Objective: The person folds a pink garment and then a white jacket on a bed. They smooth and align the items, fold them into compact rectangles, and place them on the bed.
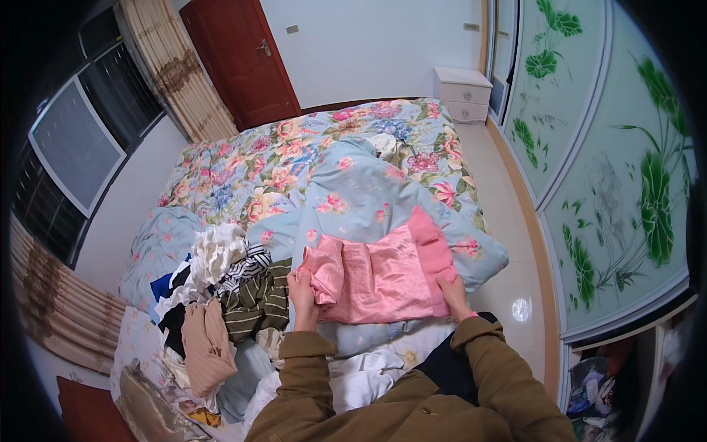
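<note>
A pink satin garment (375,276) lies spread on the light blue floral quilt (359,182) in front of me. Its left part is folded over on itself, and a matte pink gathered band runs down its right side. My left hand (302,293) grips the folded left edge, thumb on top. At the lower right corner, my right hand (454,291) pinches the pink band. The fingers of both hands are partly hidden by the cloth.
Left of me is a heap of clothes, with a white ruffled garment (218,254), an olive striped garment (259,304) and a tan ribbed garment (207,345). White cloth (367,375) lies close to my body. Sliding wardrobe doors (618,166) stand right of the bed; a white nightstand (464,94) is beyond.
</note>
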The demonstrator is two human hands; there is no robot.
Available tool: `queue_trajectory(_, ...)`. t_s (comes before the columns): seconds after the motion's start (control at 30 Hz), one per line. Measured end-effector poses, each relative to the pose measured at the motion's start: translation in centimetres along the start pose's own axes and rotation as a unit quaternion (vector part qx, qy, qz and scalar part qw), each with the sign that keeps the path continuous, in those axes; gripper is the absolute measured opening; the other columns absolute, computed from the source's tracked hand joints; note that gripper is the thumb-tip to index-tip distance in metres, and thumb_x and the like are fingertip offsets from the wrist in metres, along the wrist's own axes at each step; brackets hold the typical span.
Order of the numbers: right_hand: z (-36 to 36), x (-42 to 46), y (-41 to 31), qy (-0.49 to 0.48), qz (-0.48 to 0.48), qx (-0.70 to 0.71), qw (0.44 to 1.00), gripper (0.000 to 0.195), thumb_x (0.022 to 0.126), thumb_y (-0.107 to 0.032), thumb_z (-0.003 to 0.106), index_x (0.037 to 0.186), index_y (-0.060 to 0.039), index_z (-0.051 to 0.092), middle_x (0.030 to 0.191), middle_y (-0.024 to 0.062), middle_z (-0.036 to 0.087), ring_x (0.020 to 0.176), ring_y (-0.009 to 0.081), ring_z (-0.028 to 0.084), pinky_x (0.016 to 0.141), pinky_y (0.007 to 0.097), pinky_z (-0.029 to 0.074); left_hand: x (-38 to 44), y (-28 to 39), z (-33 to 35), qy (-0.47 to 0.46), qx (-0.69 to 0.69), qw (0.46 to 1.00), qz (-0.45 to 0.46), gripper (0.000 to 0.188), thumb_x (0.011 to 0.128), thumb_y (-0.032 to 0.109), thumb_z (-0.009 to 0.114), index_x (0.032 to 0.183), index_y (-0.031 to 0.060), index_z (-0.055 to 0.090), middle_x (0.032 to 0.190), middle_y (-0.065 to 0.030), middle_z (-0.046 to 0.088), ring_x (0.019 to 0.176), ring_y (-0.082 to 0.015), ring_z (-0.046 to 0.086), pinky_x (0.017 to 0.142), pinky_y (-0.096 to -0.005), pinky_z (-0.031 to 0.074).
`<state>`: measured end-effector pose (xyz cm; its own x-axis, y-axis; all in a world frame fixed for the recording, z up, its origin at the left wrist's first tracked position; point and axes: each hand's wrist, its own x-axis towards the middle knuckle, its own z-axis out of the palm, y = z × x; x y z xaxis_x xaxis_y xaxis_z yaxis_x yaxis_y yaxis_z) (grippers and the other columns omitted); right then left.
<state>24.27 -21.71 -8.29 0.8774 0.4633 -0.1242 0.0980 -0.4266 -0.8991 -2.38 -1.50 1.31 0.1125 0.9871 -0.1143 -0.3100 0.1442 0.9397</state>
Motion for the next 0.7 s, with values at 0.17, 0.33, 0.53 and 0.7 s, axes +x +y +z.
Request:
queue_trajectory(0.17,0.6,0.3,-1.1,-0.051,0.043,0.025,0.997,0.042,0.067,-0.026,0.067,0.094,0.0055,0.058,0.086,0.0135,0.062,0.078,0.0197,0.059,0.068,0.0314,0.045,0.4,0.1,-0.7,0.000,0.036,0.995,0.096,0.033,0.084,0.005,0.047,0.117,0.0026,0.041,0.109,-0.0110,0.048,0.089,-0.0149,0.050,0.074,-0.0262,0.044)
queue_trajectory(0.33,0.7,0.7,-1.3,-0.063,0.069,0.015,0.995,0.040,0.067,-0.021,0.067,0.095,0.0050,0.057,0.086,0.0107,0.061,0.078,0.0171,0.057,0.067,0.0307,0.045,1.3,3.8,-3.1,-0.008,-0.089,0.996,0.019,0.026,0.086,0.006,0.046,0.111,-0.0016,0.046,0.100,-0.0103,0.054,0.085,-0.0183,0.056,0.073,-0.0303,0.047)
queue_trajectory(0.53,2.0,2.7,1.0,-0.029,0.026,0.152,0.988,0.042,0.065,-0.019,0.069,0.097,0.0030,0.053,0.090,0.0139,0.059,0.081,0.0223,0.056,0.070,0.0331,0.044,6.1,5.0,-11.3,-0.041,-0.203,0.977,-0.044,0.026,0.090,0.016,0.043,0.110,0.0002,0.048,0.104,-0.0123,0.056,0.089,-0.0217,0.058,0.076,-0.0348,0.048)
queue_trajectory(0.7,1.8,2.5,0.0,-0.068,0.076,0.214,0.971,0.041,0.065,-0.013,0.069,0.098,0.0038,0.052,0.091,0.0125,0.059,0.082,0.0204,0.056,0.072,0.0318,0.044,8.5,6.2,-15.4,-0.079,-0.259,0.958,-0.088,0.026,0.091,0.017,0.041,0.110,0.0003,0.049,0.105,-0.0134,0.057,0.094,-0.0251,0.056,0.082,-0.0390,0.046)
